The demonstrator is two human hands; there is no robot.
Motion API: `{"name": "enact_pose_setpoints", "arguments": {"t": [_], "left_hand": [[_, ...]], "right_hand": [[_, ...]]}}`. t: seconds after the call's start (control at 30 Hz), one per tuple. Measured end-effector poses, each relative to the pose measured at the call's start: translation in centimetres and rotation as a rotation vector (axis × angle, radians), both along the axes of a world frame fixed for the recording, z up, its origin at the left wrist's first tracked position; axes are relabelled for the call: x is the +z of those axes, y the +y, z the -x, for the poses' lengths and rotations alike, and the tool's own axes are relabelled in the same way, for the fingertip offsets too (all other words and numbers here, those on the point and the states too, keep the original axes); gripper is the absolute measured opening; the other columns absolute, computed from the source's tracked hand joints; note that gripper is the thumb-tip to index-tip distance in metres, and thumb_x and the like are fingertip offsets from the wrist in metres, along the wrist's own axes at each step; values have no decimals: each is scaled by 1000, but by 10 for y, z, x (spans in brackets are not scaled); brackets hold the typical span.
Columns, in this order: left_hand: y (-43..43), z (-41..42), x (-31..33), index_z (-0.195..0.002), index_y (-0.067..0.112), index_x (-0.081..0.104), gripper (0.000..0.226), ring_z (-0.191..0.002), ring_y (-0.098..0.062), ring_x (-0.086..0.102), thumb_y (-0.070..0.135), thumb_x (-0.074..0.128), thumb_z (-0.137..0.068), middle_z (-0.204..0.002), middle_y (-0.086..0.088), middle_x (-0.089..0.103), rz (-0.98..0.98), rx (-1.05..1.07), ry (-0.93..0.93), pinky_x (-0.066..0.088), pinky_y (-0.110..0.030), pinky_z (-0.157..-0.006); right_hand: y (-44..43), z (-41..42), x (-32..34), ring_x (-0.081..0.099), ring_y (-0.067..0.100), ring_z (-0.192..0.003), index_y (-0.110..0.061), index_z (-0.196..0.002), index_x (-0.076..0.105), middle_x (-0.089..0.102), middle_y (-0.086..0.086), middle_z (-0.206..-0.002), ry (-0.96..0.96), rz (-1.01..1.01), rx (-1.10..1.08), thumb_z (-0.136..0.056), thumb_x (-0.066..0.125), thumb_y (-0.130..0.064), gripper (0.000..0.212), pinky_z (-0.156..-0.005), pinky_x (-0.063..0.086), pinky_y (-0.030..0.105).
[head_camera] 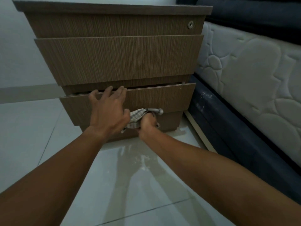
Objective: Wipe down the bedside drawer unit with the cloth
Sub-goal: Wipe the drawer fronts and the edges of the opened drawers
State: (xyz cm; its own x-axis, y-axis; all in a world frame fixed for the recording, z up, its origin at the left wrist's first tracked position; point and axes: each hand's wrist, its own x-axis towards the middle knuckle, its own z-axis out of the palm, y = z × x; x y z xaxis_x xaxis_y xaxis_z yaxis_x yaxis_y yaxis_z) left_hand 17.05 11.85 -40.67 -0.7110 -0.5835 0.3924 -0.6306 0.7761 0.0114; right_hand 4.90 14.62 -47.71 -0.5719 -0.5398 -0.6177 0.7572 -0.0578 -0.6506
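A brown wood-grain bedside drawer unit with three drawer fronts stands on the floor ahead of me. Its bottom drawer sticks out slightly, with a dark gap along its top edge. My left hand lies flat on that drawer's front, fingers spread and fingertips hooked over the top edge. My right hand is closed on a bunched grey checked cloth, pressed against the lower edge of the bottom drawer, just right of my left hand.
A quilted white mattress on a dark blue bed base stands close against the unit's right side. A round lock sits in the top drawer's right corner. Glossy pale floor tiles spread beneath my arms, a pale wall to the left.
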Motion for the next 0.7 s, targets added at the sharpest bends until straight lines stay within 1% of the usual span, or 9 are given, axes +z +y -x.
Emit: {"name": "enact_pose_setpoints", "arguments": {"t": [0.1, 0.17, 0.23, 0.3, 0.43, 0.5, 0.57, 0.63, 0.7], "left_hand": [[-6, -18, -4, -150, 11, 35, 77, -146, -32, 29, 39, 44, -79, -157, -6, 39, 67, 67, -62, 15, -59, -111], [-9, -30, -9, -152, 11, 32, 81, -148, -33, 23, 42, 45, -78, -159, -6, 34, 92, 96, -95, 13, -58, -111], [-13, -38, -14, -154, 12, 25, 84, -151, -32, 13, 44, 48, -80, -163, -5, 26, 114, 115, -132, 9, -58, -113], [-19, -42, -16, -156, 15, 20, 85, -153, -32, 3, 45, 51, -83, -165, -2, 20, 139, 124, -159, 5, -60, -116], [-25, -45, -19, -158, 19, 12, 82, -153, -32, -5, 44, 41, -85, -167, 2, 12, 147, 104, -188, 0, -61, -118], [-27, -42, -19, -158, 19, 9, 84, -153, -32, -8, 42, 44, -86, -167, 2, 8, 132, 106, -194, -3, -61, -118], [-31, -35, -17, -158, 18, 6, 88, -152, -31, -12, 46, 50, -86, -167, 1, 6, 110, 123, -191, -6, -62, -118], [-32, -26, -13, -158, 18, 5, 91, -151, -32, -17, 50, 51, -87, -167, 1, 5, 73, 149, -179, -9, -62, -118], [-30, -19, -13, -158, 16, 3, 91, -150, -32, -20, 49, 51, -87, -167, 0, 2, 36, 176, -173, -12, -62, -116]], "right_hand": [[-14, -32, -3, 53, 31, -129, -1, -140, 49, 53, 13, -144, -14, 33, 86, -107, 28, -25, 46, -112, 40, 44], [-10, -51, 3, 57, 29, -121, -3, -137, 51, 55, 12, -141, 90, 22, 202, -107, 30, -24, 43, -107, 45, 41], [-9, -57, -4, 62, 29, -117, -6, -127, 60, 63, 10, -132, 241, -45, 306, -105, 32, -26, 41, -104, 49, 42], [-12, -61, -12, 65, 30, -113, -6, -124, 64, 67, 11, -127, 384, -108, 368, -103, 36, -24, 39, -101, 51, 42], [-5, -48, -23, 60, 25, -109, -4, -124, 64, 65, 11, -125, 631, -212, 337, -103, 40, -21, 36, -92, 45, 28], [1, -36, -28, 58, 23, -101, -10, -122, 64, 65, 7, -119, 681, -244, 277, -102, 41, -24, 33, -89, 43, 29], [5, -24, -30, 60, 24, -100, -19, -121, 64, 65, 2, -114, 722, -279, 208, -100, 44, -33, 32, -90, 48, 33], [10, -11, -28, 58, 24, -99, -23, -121, 61, 55, 1, -120, 818, -344, 141, -99, 46, -37, 31, -94, 48, 34], [20, 0, -20, 53, 23, -98, -20, -123, 59, 38, 2, -119, 918, -431, 87, -101, 48, -30, 26, -89, 40, 26]]}}
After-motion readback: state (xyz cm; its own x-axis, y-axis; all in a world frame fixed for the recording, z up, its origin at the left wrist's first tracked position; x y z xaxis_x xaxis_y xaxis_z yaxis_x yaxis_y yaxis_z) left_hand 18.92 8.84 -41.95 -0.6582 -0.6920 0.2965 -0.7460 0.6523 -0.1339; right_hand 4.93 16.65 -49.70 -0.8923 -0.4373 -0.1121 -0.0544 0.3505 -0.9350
